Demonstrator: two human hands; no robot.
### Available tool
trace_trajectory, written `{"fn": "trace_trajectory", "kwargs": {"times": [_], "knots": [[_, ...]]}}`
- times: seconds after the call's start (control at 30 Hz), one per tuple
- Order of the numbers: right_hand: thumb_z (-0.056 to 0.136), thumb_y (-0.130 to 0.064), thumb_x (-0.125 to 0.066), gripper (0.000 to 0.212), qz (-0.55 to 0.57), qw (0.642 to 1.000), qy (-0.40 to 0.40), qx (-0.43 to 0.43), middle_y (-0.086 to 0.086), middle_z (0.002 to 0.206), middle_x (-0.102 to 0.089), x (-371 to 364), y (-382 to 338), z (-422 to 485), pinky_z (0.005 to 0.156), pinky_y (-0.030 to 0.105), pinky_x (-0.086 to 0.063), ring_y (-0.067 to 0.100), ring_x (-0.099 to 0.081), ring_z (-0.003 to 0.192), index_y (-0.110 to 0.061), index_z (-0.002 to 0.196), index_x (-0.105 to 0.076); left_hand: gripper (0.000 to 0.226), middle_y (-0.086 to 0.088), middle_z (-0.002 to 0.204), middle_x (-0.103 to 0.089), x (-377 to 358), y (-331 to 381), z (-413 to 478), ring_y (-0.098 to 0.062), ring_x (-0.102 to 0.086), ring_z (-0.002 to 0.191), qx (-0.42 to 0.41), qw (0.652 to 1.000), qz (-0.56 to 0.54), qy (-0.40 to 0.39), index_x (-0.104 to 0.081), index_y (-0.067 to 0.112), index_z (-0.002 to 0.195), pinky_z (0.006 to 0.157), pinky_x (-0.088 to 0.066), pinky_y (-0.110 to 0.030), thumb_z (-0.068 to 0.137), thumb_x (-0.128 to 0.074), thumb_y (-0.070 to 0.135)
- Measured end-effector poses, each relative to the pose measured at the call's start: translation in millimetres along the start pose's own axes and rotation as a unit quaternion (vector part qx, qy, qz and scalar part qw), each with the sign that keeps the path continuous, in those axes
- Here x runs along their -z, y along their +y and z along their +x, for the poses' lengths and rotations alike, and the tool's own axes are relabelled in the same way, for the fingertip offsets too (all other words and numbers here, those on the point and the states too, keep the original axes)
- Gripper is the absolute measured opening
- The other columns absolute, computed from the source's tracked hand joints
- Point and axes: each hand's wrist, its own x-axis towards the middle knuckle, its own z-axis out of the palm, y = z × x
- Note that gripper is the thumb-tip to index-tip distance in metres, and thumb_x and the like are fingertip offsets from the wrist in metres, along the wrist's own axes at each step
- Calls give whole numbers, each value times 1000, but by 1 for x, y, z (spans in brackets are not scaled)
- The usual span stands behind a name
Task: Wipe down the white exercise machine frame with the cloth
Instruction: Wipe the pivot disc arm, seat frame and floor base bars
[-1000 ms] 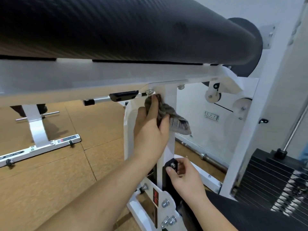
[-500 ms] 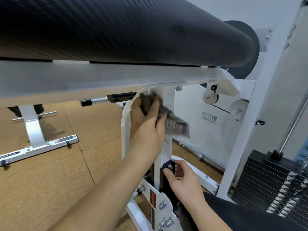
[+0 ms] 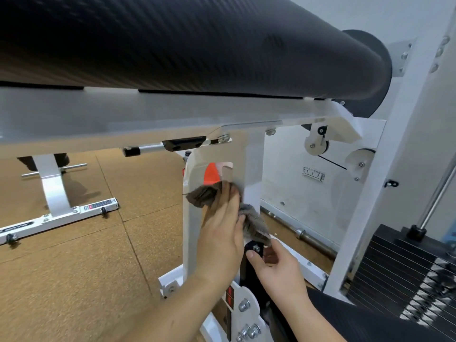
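Head view
Cloth: crumpled grey-brown terry cloth (image 3: 201, 197) is lying against the white painted steel upright of the exercise machine frame (image 3: 251, 164), about mid-height, just under the orange triangular sticker (image 3: 211, 175); one end is poking past the upright's left edge, and a tail is hanging off the right.
Left hand (image 3: 222, 228): fingers straight, pressing the cloth flat onto the upright, thumb resting on the tail; likely spreading pressure for the wipe.
Right hand (image 3: 277, 265): curled round the small black bolted bracket (image 3: 255, 248) lower on the upright, thumb on its front; probably bracing the body.
Progress: wiping looks mid-stroke; the lower plate with bolts (image 3: 244, 304) is not being touched.
Surface: glossy paint, so the cloth should be gliding easily.
Room: brown cork-look floor tiles (image 3: 74, 267), black textured padded roller (image 3: 172, 45) overhead, black weight stack (image 3: 407, 267) at right, white wall (image 3: 296, 198) behind.
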Motion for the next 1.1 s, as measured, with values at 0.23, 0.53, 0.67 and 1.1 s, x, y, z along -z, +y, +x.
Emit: {"fn": "trace_trajectory", "kwargs": {"times": [0.23,0.53,0.67,1.1], "knots": [[88,-46,-77,35,25,1000,-4,-12,-22,106,-69,1,-3,-3,97,35,-55,0,-63,104,-40,121,-67,48,-4,154,-45,19,33,78,-13,-43,137,15,993,-33,115,-50,13,148,109,-29,-8,101,-55,9],[90,-28,-78,38,50,998,-27,13,-34,92,-71,9,-5,-3,78,14,-51,-11,-66,91,-64,82,-69,42,7,136,-51,-16,-14,-50,-8,-52,130,141,984,-107,-8,-62,12,138,109,-41,-17,98,-59,1],[88,-35,-82,30,64,998,-25,9,-28,87,-71,7,-5,-3,75,10,-44,-10,-64,91,-58,84,-63,37,14,126,-48,4,6,11,3,-49,118,138,982,-94,92,-66,14,128,101,-31,0,92,-68,6],[92,-25,-78,30,78,995,-43,35,-32,80,-72,11,-2,-4,65,4,-47,-11,-68,81,-51,85,-66,37,12,125,-56,-28,-10,-83,8,-51,121,201,969,-135,53,-69,19,124,99,-39,-5,93,-67,0]]}}
